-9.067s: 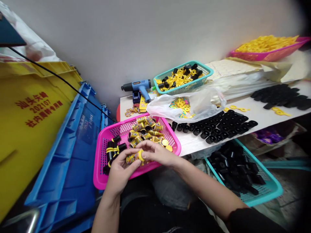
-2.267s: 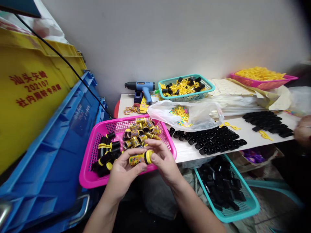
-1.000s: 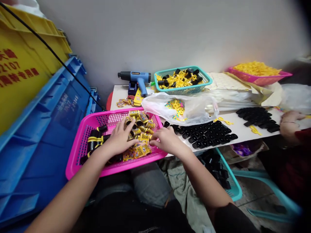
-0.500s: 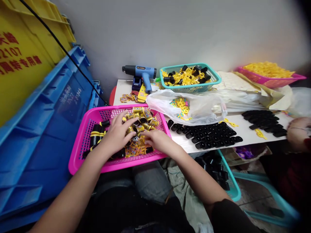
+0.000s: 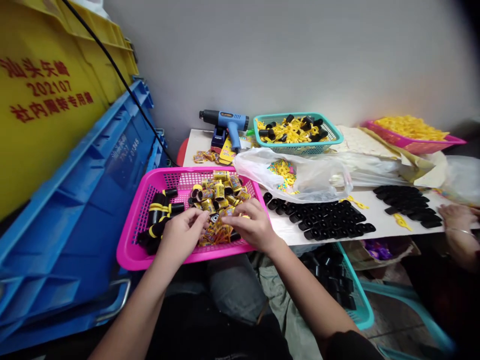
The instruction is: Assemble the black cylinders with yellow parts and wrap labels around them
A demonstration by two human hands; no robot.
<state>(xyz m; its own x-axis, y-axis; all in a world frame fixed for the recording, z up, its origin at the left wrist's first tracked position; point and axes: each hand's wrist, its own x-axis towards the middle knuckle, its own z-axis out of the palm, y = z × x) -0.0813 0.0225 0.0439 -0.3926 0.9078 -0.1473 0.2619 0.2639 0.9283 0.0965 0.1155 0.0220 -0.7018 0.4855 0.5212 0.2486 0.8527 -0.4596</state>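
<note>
A pink basket holds printed yellow tubes, black tubes with yellow bands and a loose heap of flat orange-yellow printed wrappers. Over the wrappers, my left hand has thumb and fingers pinched together; what they hold, if anything, is too small to tell. My right hand faces it from the right side of the basket, its fingers curled in a pinch close to the wrappers. A small round dark piece with a pale ring lies between the two hands.
Rows of black tubes stand on the white table, beside a plastic bag. Behind are a blue heat gun and a teal basket. Blue crates border the left. Another person's hand rests at right.
Earlier both hands held a printed yellow tube with a yellow end; it is out of them now. The hands went down spread into the basket, then drew back and closed their fingers above the wrappers.
</note>
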